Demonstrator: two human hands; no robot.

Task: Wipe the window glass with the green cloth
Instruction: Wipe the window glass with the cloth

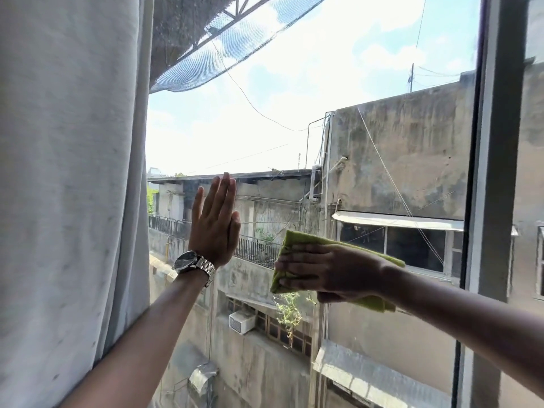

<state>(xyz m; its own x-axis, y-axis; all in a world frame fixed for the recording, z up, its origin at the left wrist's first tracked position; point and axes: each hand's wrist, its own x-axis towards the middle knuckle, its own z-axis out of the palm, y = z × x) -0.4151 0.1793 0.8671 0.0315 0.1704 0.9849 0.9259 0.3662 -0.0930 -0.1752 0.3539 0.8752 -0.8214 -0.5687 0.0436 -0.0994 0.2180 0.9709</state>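
A: Where is the cloth [297, 241]?

B: Low on the glass [294, 113], right of centre. It is green and folded, and the right hand [326, 272] lies flat over it, palm toward the pane. Green shows above the knuckles, past the fingertips on the left, and under the wrist.

A: So is that hand gripping it?

B: The fingers are stretched out leftward on top of the cloth. The thumb sits below. I cannot tell whether it pinches the cloth or just rests there.

A: And the left hand [216, 223]?

B: Open and holding nothing. Its fingers are straight and point up, with the palm toward the glass. It is left of the cloth and apart from it. There is a metal watch [192, 265] on that wrist.

A: Anything else near them?

B: 1 pale curtain [73, 187] hangs at the left, just beside the left arm. A grey frame [497, 172] stands upright at the right.
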